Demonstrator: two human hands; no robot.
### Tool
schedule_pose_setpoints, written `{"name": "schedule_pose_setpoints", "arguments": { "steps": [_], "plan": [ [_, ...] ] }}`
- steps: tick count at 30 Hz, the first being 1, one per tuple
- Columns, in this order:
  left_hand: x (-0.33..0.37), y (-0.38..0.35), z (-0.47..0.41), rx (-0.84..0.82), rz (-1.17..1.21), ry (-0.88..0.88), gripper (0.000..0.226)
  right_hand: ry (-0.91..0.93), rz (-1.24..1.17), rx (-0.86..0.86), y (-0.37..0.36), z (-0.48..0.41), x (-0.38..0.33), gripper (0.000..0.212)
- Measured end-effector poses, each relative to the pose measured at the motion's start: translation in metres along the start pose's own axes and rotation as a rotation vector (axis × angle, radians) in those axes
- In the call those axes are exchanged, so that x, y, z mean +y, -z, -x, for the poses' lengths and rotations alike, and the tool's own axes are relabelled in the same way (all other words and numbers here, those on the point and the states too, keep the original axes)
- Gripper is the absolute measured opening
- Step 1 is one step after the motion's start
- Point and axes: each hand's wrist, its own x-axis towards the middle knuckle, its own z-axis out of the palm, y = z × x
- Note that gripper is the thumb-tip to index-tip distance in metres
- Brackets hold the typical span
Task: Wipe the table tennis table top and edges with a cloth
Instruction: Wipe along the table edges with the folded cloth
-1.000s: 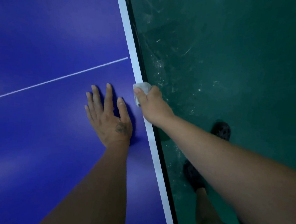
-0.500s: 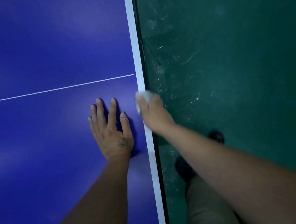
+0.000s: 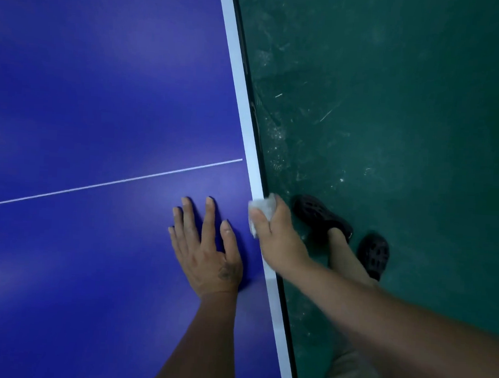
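Two bare hands sit at the rim of the glossy blue counter (image 3: 102,92): the left hand (image 3: 206,250) lies flat on the blue top, fingers straight and spread, holding nothing; just beside it, the right hand (image 3: 280,240) curls thumb and fingers round a small crumpled white cloth (image 3: 260,208), which is pressed onto the white border strip (image 3: 242,95) and wraps over the counter's dark side edge. A thin white line (image 3: 111,182) crosses the top just beyond the left hand's fingertips; on the far side of the right hand, two black perforated clogs (image 3: 319,216) stand on the scuffed dark green floor (image 3: 393,110).
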Motion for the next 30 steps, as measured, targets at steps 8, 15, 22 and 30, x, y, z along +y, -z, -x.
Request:
{"name": "schedule_pose_setpoints", "arguments": {
  "steps": [8,15,22,30],
  "plan": [
    [-0.005,0.001,-0.001,-0.041,-0.029,-0.013,0.05,0.109,-0.109,0.088,0.021,-0.118,-0.104,0.055],
    [0.005,0.013,-0.013,-0.083,0.001,0.029,0.048,0.008,-0.05,-0.127,0.025,-0.042,-0.033,0.074],
    [0.043,-0.008,-0.224,-0.005,0.178,-0.074,0.046,0.05,-0.019,0.043,0.042,-0.164,-0.149,0.06],
    [0.11,-0.056,-0.416,-0.122,0.049,-0.02,0.059,0.043,-0.055,0.012,0.04,-0.118,-0.121,0.084]
  ]
}}
